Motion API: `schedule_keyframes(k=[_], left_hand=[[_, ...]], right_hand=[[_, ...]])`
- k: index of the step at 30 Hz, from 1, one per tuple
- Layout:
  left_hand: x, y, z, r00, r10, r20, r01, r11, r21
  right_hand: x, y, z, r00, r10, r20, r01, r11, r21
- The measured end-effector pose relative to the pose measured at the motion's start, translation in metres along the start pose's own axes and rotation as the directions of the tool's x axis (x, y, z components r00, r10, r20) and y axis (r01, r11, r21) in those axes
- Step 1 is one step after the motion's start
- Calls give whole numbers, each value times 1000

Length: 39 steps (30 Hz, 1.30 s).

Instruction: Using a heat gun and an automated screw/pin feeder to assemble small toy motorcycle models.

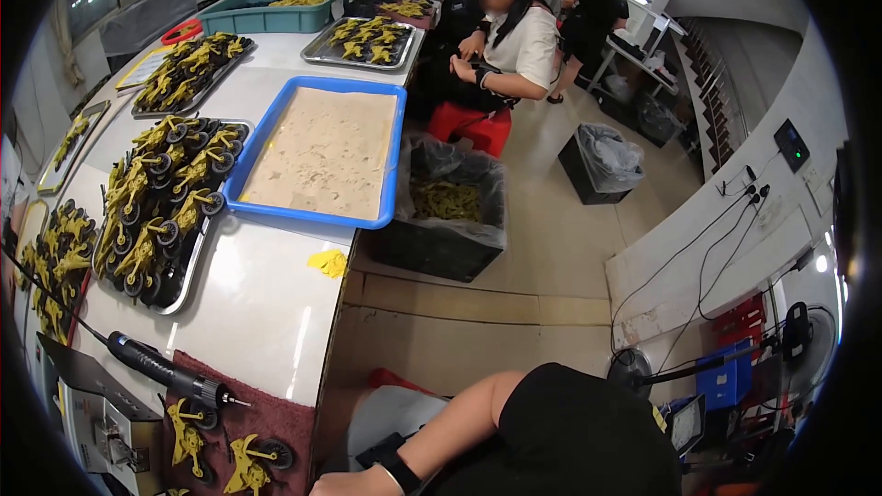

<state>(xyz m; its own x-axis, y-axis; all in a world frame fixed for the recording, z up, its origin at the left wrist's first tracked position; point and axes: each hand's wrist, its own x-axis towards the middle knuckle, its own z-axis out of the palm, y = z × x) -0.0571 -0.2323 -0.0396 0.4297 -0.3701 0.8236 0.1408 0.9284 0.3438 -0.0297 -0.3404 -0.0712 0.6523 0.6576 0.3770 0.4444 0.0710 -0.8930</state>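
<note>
My right hand is at the bottom edge, by the front edge of the table, mostly cut off by the frame. A dark band circles its wrist. The fingers are out of sight, so what they hold cannot be told. My left hand is not in view. Left of the right hand, yellow-and-black toy motorcycles lie on a maroon cloth. A black electric screwdriver lies with its bit over the cloth. Beside it stands a small metal box-like device.
Metal trays of toy motorcycles line the table. A blue tray with a pitted beige surface inside overhangs the edge. A yellow scrap lies nearby. A lined bin stands on the floor; a co-worker sits behind it.
</note>
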Motion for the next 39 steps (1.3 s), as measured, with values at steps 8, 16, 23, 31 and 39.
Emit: schedule_keyframes(k=[8,16,23,31,39], left_hand=[[12,-7,4,996,83,39,-76,984,-163],[16,-13,8,985,164,58,-136,935,-326],[14,-20,8,969,241,57,-186,863,-470],[2,-14,14,984,160,82,-108,892,-439],[-6,-12,18,993,109,53,-80,916,-393]], right_hand=[[2,-12,-6,993,104,60,-90,976,-196],[3,-13,-6,967,221,130,-174,939,-295],[6,-7,-18,946,276,167,-241,949,-202],[3,0,-5,990,139,21,-135,984,-118],[4,-3,-6,994,106,17,-104,992,-73]])
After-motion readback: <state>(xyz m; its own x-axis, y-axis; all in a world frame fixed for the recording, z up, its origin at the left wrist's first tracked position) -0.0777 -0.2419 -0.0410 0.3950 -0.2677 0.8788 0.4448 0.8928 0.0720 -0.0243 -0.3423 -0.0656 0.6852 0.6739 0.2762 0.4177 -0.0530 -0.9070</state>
